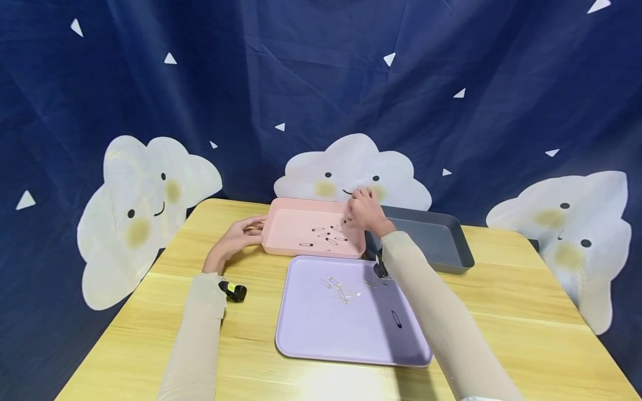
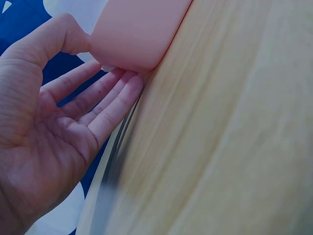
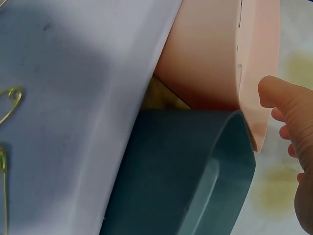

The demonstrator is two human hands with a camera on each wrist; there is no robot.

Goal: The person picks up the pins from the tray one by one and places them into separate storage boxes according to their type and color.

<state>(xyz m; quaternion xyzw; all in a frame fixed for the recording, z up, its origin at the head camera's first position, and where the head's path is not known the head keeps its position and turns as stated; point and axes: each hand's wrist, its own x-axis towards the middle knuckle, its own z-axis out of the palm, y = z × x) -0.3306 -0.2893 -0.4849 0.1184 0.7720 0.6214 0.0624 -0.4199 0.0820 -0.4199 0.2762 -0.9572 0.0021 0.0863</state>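
My left hand (image 1: pixel 238 239) is at the left end of the pink tray (image 1: pixel 268 245). In the left wrist view its thumb touches the wall near the rim, while the fingertips rest low against the outside. Over the tray's right part hovers my right hand (image 1: pixel 365 210), fingers bent; whether they pinch anything is hidden. Several black safety pins (image 1: pixel 323 235) lie inside the pink tray, one of them (image 1: pixel 343 222) just below the right hand. On the lilac tray (image 1: pixel 321 340) are several gold safety pins (image 1: pixel 342 295) and one black safety pin (image 1: pixel 397 319).
A dark grey tray (image 1: pixel 453 253) stands against the pink tray's right end, partly behind the right forearm. The lilac tray lies in front of both. Wooden table (image 1: pixel 241 345) surrounds them; a blue curtain (image 1: pixel 321 83) with clouds hangs behind.
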